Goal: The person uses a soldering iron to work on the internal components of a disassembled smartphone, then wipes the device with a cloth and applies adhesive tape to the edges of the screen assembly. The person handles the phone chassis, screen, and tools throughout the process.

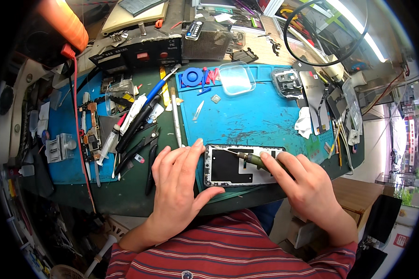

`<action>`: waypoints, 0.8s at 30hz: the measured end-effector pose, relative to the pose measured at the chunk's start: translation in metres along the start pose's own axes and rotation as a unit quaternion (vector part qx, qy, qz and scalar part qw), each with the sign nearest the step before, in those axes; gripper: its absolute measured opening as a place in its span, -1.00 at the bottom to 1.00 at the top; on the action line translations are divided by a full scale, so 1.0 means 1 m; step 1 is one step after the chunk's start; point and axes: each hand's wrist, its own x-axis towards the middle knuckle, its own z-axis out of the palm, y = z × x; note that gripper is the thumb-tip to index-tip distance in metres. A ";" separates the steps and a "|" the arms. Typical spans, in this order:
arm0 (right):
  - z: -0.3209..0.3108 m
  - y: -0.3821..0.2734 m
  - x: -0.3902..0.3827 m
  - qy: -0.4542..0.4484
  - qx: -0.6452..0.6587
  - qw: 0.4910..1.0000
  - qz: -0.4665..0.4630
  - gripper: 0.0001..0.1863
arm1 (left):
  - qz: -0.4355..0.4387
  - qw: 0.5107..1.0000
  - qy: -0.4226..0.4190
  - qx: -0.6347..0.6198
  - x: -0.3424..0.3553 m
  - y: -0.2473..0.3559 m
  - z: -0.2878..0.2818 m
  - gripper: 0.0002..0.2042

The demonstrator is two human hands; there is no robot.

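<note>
Looks like fiddly corner work; right hand [307, 181] grips a green-handled tool [252, 159] over the phone frame [221, 168] on the blue mat [256, 123]; left hand [178, 190], loosely open, empty, braces it; next probably wants a steady tip.

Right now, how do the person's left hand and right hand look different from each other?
The right hand grips a green-handled tool, while the left hand grips no tool. The left hand's fingers are stretched out; the right hand's curl around the tool. The left hand is at the left end of the flat phone part, the right hand at its right end. Both hands are bare.
</note>
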 end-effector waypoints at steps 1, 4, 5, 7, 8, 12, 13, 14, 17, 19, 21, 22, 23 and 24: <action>0.000 0.000 0.001 0.000 -0.002 1.000 -0.003 -0.31 | -0.002 1.000 0.001 -0.002 0.000 0.000 0.000 -0.03; 0.000 0.002 0.002 -0.002 -0.006 1.000 -0.013 -0.32 | -0.002 1.000 0.003 -0.004 0.000 0.000 0.000 -0.03; 0.000 0.002 0.002 -0.002 -0.004 1.000 -0.015 -0.32 | -0.003 1.000 0.002 -0.002 0.000 0.000 0.000 -0.03; 0.000 0.003 0.002 0.002 0.002 1.000 -0.013 -0.32 | -0.004 1.000 0.001 0.001 0.000 0.000 0.000 -0.03; 0.001 0.004 0.002 0.005 0.006 1.000 -0.009 -0.32 | -0.004 1.000 0.002 0.000 0.000 0.000 0.000 -0.03; 0.004 0.000 -0.001 -0.005 0.010 1.000 -0.006 -0.32 | -0.003 1.000 0.001 -0.002 0.001 0.000 0.000 -0.03; 0.004 0.000 0.000 -0.001 0.014 1.000 -0.004 -0.32 | -0.004 1.000 0.001 -0.002 0.000 0.000 -0.001 -0.03; 0.004 0.000 0.000 0.003 0.019 1.000 -0.001 -0.31 | -0.004 1.000 0.001 -0.001 0.000 0.000 0.000 -0.03; 0.005 0.001 -0.002 0.007 0.026 1.000 0.010 -0.31 | -0.003 1.000 0.001 -0.001 -0.001 0.000 0.000 -0.03; 0.006 0.000 -0.002 0.004 0.026 1.000 0.013 -0.30 | -0.004 1.000 -0.002 -0.001 0.000 0.000 0.000 -0.03; 0.006 -0.003 -0.001 -0.003 0.022 1.000 0.012 -0.30 | -0.006 1.000 -0.001 0.002 0.000 0.000 0.000 -0.03; 0.005 -0.003 -0.001 0.000 0.023 1.000 0.017 -0.30 | -0.008 1.000 -0.001 0.004 0.000 0.000 0.001 -0.03; 0.003 -0.002 -0.001 0.002 0.024 0.999 0.022 -0.29 | -0.004 1.000 -0.001 0.009 0.000 -0.001 0.001 -0.01; 0.001 -0.002 -0.002 0.003 0.025 0.999 0.026 -0.29 | -0.003 1.000 0.000 0.013 -0.001 -0.002 0.002 0.01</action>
